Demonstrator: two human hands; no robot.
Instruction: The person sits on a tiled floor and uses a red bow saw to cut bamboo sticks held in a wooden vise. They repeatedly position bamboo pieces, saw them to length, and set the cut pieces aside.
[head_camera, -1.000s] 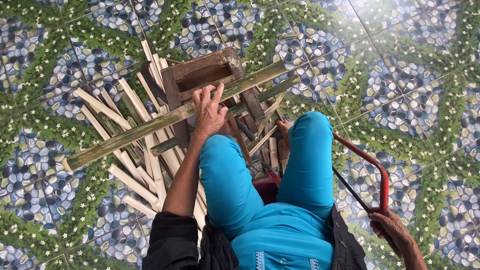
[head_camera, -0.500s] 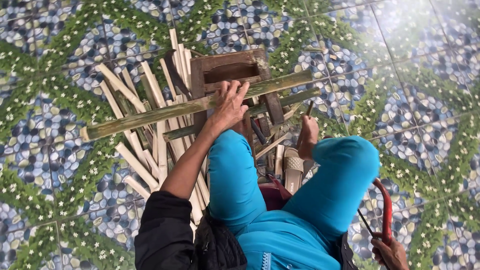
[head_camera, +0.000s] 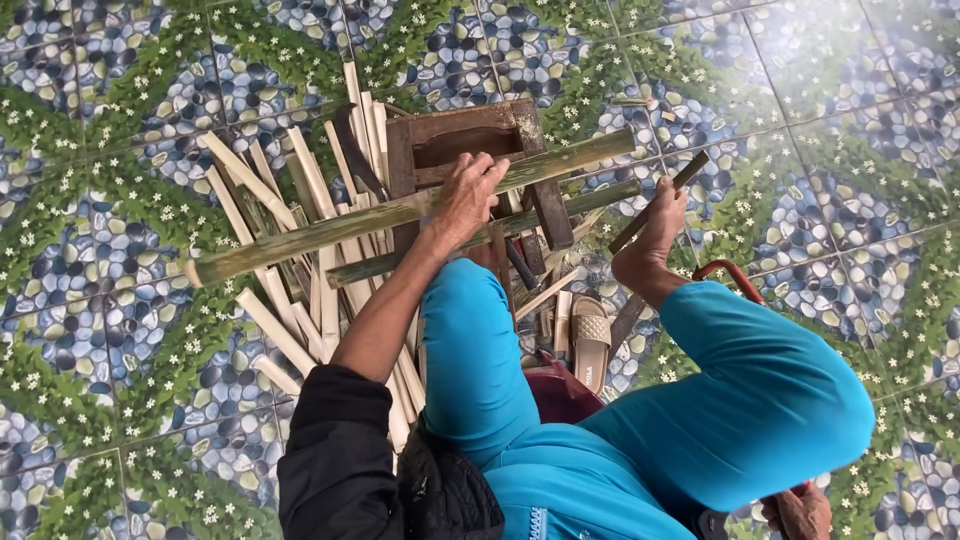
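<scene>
The left hand (head_camera: 468, 196) lies palm down on a long green bamboo pole (head_camera: 400, 213), fingers curled over its upper side, pressing it where it crosses the small brown wooden stool (head_camera: 470, 145). The pole runs aslant from lower left to upper right, its cut end at the left resting over the floor tiles and its far end passing beyond the stool's right edge. A second, thinner green bamboo length (head_camera: 560, 206) lies just beside and roughly parallel below it, under the wrist. The right hand (head_camera: 664, 212) is closed around the handle of a dark, narrow blade tool (head_camera: 662, 200), which slants up to the right, well apart from the left hand and to the right of the stool; the blade's edge cannot be made out. Pale split bamboo strips (head_camera: 300, 290) are heaped beneath and to the left of the pole, fanning across the patterned pebble-and-leaf tiled floor (head_camera: 120, 120). The person sits in turquoise trousers (head_camera: 760, 400) with knees spread, a beige sandal (head_camera: 590, 335) between them. A red curved chair frame (head_camera: 725, 270) shows behind the right knee
</scene>
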